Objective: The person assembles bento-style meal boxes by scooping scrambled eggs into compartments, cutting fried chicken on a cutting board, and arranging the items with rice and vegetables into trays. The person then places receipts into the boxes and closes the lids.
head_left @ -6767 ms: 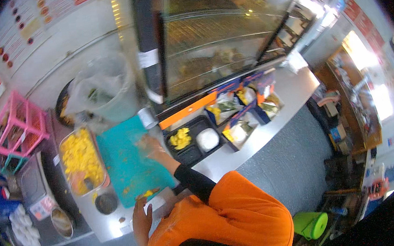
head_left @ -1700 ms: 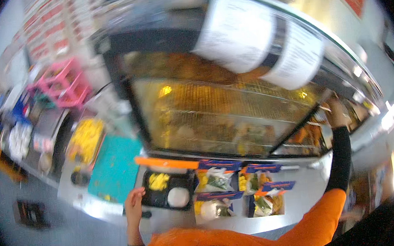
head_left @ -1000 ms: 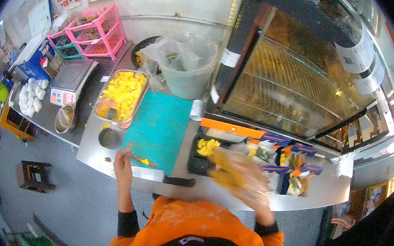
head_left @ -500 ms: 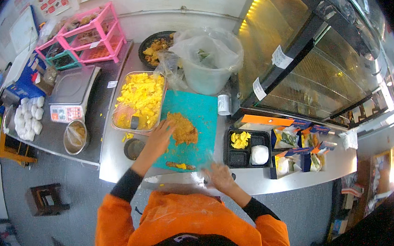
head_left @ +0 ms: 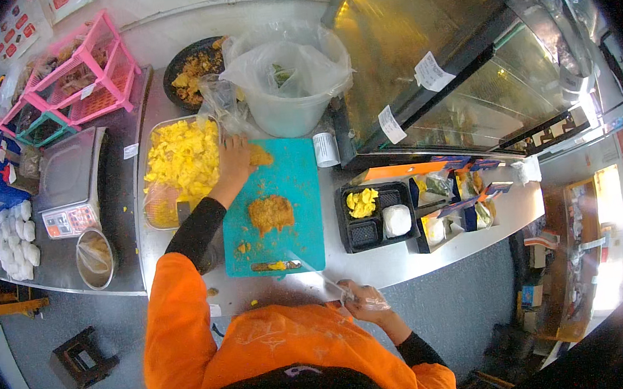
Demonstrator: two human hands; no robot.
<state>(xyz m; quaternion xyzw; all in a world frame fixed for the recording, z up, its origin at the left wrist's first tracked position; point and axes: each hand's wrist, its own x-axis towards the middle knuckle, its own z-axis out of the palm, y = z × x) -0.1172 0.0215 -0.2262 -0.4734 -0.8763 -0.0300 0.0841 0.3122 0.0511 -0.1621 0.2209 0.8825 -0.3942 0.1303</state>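
Observation:
A turquoise cutting board [head_left: 298,188] lies on the steel counter, scattered with crumbs. On it rests a browned, breaded cutlet [head_left: 271,214], and a smaller breaded piece [head_left: 259,154] lies at the far left corner. My left hand [head_left: 234,158] is beside that smaller piece, fingers stretched away from me along the tray's edge; whether they touch the piece is unclear. Nearby sits a clear tray of yellow egg pieces [head_left: 183,154]. My right hand [head_left: 365,301], in a clear plastic glove, grips a knife [head_left: 318,272], its blade angled toward the board's near edge.
To the right, a black compartment tray [head_left: 365,233] holds yellow egg and a white wrapped ball, with packed boxes [head_left: 444,231] beyond. A lined bucket [head_left: 289,107], dark pan [head_left: 190,75] and white cup [head_left: 326,149] stand behind. A scale [head_left: 69,178] and metal bowl [head_left: 95,258] are left.
My left hand has moved away from me to the board's far left, where the small piece now lies apart from the cutlet. My right hand has shifted slightly right and nearer with the knife.

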